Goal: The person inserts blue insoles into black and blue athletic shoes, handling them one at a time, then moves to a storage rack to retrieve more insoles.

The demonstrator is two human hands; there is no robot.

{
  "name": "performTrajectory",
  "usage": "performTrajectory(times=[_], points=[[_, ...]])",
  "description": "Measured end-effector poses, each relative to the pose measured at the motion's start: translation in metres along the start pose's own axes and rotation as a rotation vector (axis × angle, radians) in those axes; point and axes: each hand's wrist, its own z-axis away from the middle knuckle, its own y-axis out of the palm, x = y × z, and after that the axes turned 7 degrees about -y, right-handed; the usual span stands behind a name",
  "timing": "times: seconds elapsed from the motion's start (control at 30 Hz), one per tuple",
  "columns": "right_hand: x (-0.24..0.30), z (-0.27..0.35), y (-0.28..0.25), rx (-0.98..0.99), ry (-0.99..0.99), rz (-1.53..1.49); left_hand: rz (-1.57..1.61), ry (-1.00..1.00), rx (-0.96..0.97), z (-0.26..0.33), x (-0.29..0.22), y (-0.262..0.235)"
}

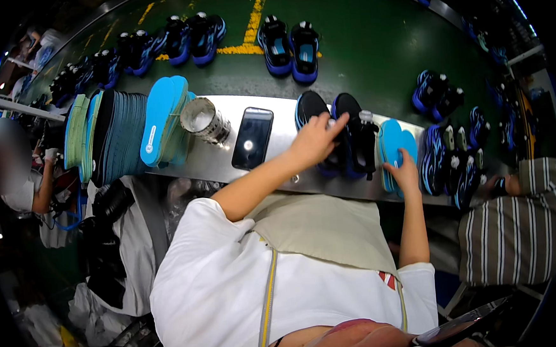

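A pair of black shoes with blue trim stands upright on the metal bench, the left shoe (310,103) beside the right shoe (349,107). My left hand (314,141) lies over the left shoe's opening, fingers apart, with one finger stretched across to the right shoe. Just right of the pair is a small stack of bright blue insoles (392,138). My right hand (404,173) has its thumb and fingers around the near end of the top insole. The undersides of both hands are hidden.
On the metal bench (226,161) lie a black phone (253,137) and a worn round can (205,121). Insole stacks (126,135) stand at left. More shoes (291,48) line the green surface beyond. People sit nearby; one wears a striped garment (511,239) at right.
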Motion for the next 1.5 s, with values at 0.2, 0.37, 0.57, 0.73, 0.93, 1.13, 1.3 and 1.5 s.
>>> performTrajectory(times=[0.2,0.37,0.57,0.73,0.93,1.13,1.3,1.5], points=[[0.014,0.0,-0.026,-0.238,-0.025,-0.072,0.693,-0.489,-0.114,-0.019,0.036,-0.016],[0.1,0.027,-0.078,-0.447,-0.353,-0.12,0.962,-0.638,-0.063,-0.024,0.032,-0.014],[0.165,0.034,-0.032,-0.183,-0.824,0.046,0.918,-0.59,-0.115,-0.026,0.034,-0.008],[0.175,0.002,0.03,-0.167,-0.746,0.151,0.834,-0.491,-0.274,-0.026,0.042,0.007],[0.182,0.006,0.041,-0.048,-0.673,0.186,0.54,-0.411,-0.358,-0.021,0.043,0.009],[0.183,0.003,-0.003,0.341,-0.525,0.273,0.583,-0.272,-0.298,-0.008,0.038,-0.004],[0.182,-0.02,-0.015,0.469,-0.578,0.145,0.532,-0.214,-0.362,-0.003,0.038,0.001],[0.172,-0.015,0.017,0.228,-0.967,0.238,0.595,-0.209,-0.329,-0.003,0.038,0.006]])
